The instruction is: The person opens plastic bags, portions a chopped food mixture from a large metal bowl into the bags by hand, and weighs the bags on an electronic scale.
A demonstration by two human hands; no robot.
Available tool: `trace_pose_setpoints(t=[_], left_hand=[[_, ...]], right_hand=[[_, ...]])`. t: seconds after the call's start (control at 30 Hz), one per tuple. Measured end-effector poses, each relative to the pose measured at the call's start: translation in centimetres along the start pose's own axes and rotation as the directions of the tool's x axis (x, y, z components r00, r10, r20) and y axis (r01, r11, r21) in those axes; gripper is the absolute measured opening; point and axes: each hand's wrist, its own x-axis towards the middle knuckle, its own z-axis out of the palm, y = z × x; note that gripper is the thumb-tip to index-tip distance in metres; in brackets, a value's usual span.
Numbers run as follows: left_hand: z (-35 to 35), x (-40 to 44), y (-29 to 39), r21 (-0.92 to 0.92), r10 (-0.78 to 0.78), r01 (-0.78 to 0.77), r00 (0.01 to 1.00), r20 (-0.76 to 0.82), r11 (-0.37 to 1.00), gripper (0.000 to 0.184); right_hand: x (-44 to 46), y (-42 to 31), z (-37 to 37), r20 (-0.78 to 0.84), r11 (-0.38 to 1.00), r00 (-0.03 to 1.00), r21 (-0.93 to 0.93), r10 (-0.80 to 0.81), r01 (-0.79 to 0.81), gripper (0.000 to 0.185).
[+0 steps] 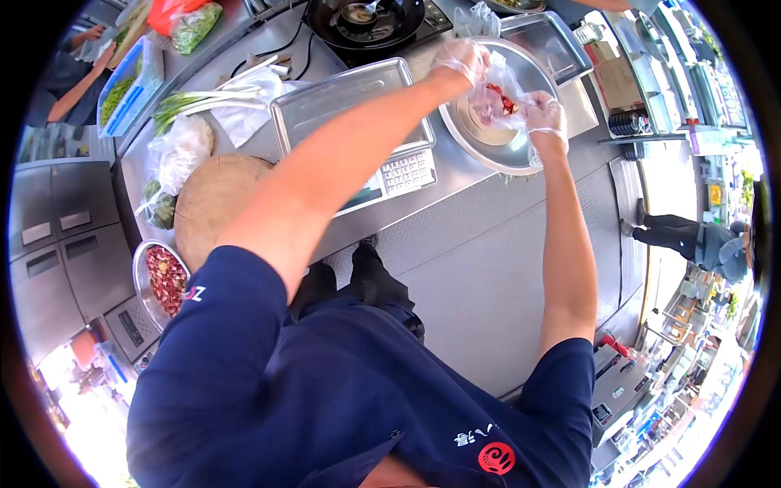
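Observation:
Both hands wear thin clear plastic gloves and stretch out over a large metal bowl (452, 122). Between them hangs a clear plastic bag (491, 114) with red pieces (506, 102) in it, perhaps chillies, too small to name surely. My left hand (461, 60) grips the bag's upper left side, its fingers closed. On the right side of the bag, my right hand (544, 116) pinches the plastic with bent fingers. Part of the bowl's inside is hidden behind the bag.
Left of the bowl, a metal tray (346, 96) rests on a scale (407, 172). Further left are spring onions (203, 104), a round chopping board (213, 191) and a bowl of chopped red pieces (165, 276). A black wok (390, 37) and a rectangular container (547, 45) stand behind.

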Motion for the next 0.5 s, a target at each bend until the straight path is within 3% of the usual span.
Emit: trace_pose_setpoints(t=[0.03,0.07,0.13,0.17,0.23,0.3,0.37,0.4,0.43,0.47,0.5], left_hand=[[1.7,0.5,-1.5,0.112,0.02,-0.021,1.0,0.005,0.993,0.019],[2.4,0.3,-1.4,0.111,0.017,-0.018,1.0,0.005,0.994,0.019],[3.3,-0.8,-0.7,0.319,-0.193,0.162,0.979,0.067,0.934,0.018],[3.3,-1.5,-0.9,0.318,-0.2,0.171,0.978,0.062,0.933,0.018],[2.9,-2.9,-2.0,0.253,-0.255,0.228,0.963,0.082,0.94,0.019],[1.3,-5.2,-2.6,0.186,-0.204,0.194,0.978,0.037,0.963,0.026],[-2.7,-9.2,-1.0,-0.289,-0.3,0.329,0.943,0.141,0.899,0.036],[-5.2,-11.5,-1.2,-0.302,-0.232,0.29,0.949,0.213,0.908,0.041],[-7.8,-14.9,-0.6,-0.264,-0.148,0.199,0.968,0.201,0.944,0.039],[-9.5,-18.1,-1.8,-0.19,-0.048,0.083,0.983,0.179,0.978,0.037],[-11.9,-22.3,-1.3,-0.359,-0.172,0.241,0.962,0.213,0.902,0.04]], right_hand=[[-0.3,1.0,0.7,-0.039,0.989,0.996,-0.126,0.074,-0.079,0.021],[-0.7,2.5,1.2,-0.05,0.979,0.994,-0.176,0.096,-0.104,0.024],[-1.7,5.4,2.6,-0.048,0.954,0.986,-0.246,0.163,-0.169,0.024],[-2.0,7.3,3.2,-0.032,0.95,0.985,-0.26,0.172,-0.175,0.024],[-3.5,7.4,2.9,0.039,0.938,0.981,-0.302,0.189,-0.169,0.027],[-5.0,7.5,2.5,0.116,0.929,0.973,-0.339,0.2,-0.151,0.029],[-5.7,8.3,1.7,0.085,0.965,0.981,-0.217,0.173,-0.151,0.036],[-5.7,9.4,1.2,0.07,0.969,0.995,-0.242,0.069,-0.05,0.042],[-6.2,8.0,0.0,0.127,0.982,0.985,-0.164,0.114,-0.093,0.044],[-6.1,11.3,-0.5,0.077,0.933,0.966,-0.251,-0.247,0.258,0.049],[-6.7,6.5,-1.0,0.072,0.904,0.991,-0.408,-0.111,0.131,0.055]])
